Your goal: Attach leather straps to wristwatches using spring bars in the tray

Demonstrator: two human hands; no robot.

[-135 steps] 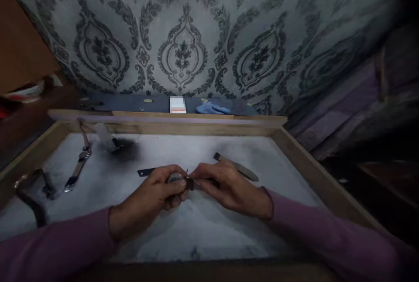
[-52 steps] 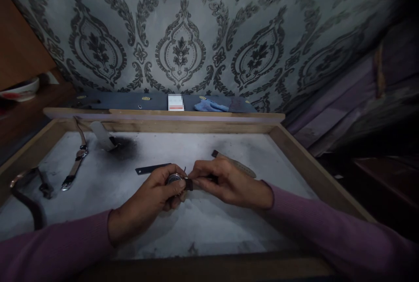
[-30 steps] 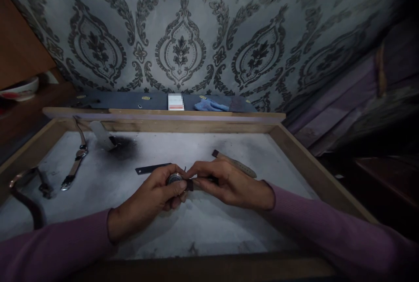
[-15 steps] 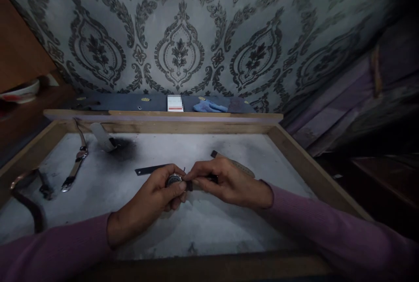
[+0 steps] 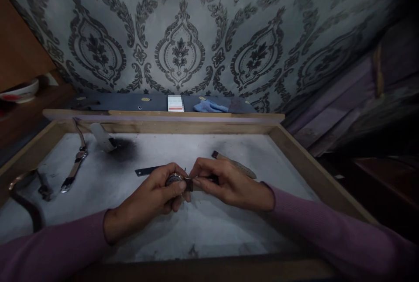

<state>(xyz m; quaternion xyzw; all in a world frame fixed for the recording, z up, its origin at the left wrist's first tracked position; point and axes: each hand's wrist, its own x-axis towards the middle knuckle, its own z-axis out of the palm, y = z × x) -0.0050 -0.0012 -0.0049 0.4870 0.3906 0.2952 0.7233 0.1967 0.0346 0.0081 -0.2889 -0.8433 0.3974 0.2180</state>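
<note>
Round watch (image 5: 173,179) clasped in left fingers (image 5: 173,189), right fingers (image 5: 207,185) just beside it, their hold unclear

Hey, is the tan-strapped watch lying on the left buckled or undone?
Undone: the watch lies stretched out, its buckle at the near end, apart from the far end.

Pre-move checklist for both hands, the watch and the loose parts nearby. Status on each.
1. Watch held by left hand: ok, thumb over its edge.
2. Right hand at the watch's brown strap end: ok.
3. Strap end fastened to the watch: cannot tell, too small.
4. Dark flat strip fully visible: not ok, left hand hides part.
5. Loose strap fully visible: not ok, right hand hides part.
</note>
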